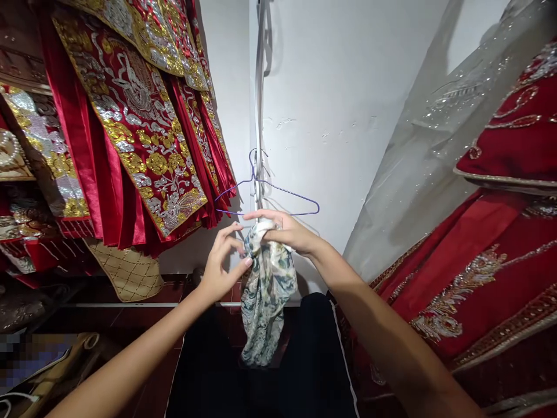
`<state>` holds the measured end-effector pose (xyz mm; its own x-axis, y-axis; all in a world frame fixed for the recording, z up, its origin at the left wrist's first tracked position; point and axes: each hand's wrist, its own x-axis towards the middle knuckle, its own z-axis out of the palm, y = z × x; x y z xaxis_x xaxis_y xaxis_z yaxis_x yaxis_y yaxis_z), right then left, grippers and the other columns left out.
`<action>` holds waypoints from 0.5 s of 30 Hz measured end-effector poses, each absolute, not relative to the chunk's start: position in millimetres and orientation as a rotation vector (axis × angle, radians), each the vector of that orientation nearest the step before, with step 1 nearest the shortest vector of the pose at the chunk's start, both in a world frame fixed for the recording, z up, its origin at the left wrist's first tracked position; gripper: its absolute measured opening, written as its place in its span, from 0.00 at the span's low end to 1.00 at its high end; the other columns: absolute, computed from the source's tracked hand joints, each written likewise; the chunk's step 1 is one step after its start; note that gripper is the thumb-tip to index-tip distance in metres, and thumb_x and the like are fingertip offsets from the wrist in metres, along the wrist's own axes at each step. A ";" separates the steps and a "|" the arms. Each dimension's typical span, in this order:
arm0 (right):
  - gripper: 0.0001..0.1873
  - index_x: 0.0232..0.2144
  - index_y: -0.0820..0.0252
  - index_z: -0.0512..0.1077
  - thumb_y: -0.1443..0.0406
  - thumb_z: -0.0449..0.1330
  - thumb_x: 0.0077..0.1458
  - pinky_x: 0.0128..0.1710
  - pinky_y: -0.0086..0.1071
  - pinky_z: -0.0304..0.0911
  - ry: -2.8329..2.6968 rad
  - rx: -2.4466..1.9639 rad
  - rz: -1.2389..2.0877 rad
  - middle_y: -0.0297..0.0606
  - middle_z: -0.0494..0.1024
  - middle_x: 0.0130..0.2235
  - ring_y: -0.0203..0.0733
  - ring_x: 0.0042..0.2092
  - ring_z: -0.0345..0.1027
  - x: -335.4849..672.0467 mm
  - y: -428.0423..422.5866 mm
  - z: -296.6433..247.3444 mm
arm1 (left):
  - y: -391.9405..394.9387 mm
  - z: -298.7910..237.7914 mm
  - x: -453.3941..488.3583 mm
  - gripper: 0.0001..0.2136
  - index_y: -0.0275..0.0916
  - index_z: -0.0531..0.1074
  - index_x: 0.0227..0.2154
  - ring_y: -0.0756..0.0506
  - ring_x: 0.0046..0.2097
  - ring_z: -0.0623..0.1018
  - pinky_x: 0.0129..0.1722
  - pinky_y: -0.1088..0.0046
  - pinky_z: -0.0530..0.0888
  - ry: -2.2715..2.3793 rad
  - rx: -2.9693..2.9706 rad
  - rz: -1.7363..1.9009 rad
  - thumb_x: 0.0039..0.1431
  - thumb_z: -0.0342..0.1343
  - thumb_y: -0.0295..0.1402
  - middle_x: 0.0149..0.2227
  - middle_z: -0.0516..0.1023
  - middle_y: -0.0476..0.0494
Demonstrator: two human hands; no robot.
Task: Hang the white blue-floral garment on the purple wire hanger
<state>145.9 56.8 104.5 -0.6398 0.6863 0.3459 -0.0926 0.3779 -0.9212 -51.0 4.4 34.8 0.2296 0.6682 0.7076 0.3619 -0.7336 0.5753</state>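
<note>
Grasping gathered top of patterned cloth [270, 290] w/ fingers of R hand [290, 232]. Curled loosely at cloth's L edge w/ L hand [220, 267], w/ thumb tip right by fabric; can't tell if pinching any. Dangling straight below R fingers, w/ long axis approx. vert. & hem low btwn dark-clad legs [315, 348]. Just above & beyond fingers: purple hanger [290, 193], w/ long axis crosswise, approx. perp. to cloth's. Nearer to it w/ R hand, overlapping lower bar in view; can't tell if touching. Hung at pale pole [258, 98]. Most open rm for moving up & R, in front of white wall [339, 87]. Tighter on L: red embroidered garments [152, 128] close by, overlapped by hanger's L tip. Farther R, well apart from fingers: translucent covering [404, 168] & red beaded garment [478, 226].
</note>
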 end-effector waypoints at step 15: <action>0.18 0.42 0.57 0.76 0.62 0.53 0.52 0.46 0.34 0.62 -1.742 -1.147 0.572 0.37 0.79 0.41 0.43 0.44 0.69 158.0 144.5 38.7 | 24.9 18.8 -88.7 0.09 0.42 0.71 0.35 0.43 0.33 0.72 0.35 0.72 0.65 1.193 2.213 0.950 0.63 0.48 0.39 0.30 0.73 0.47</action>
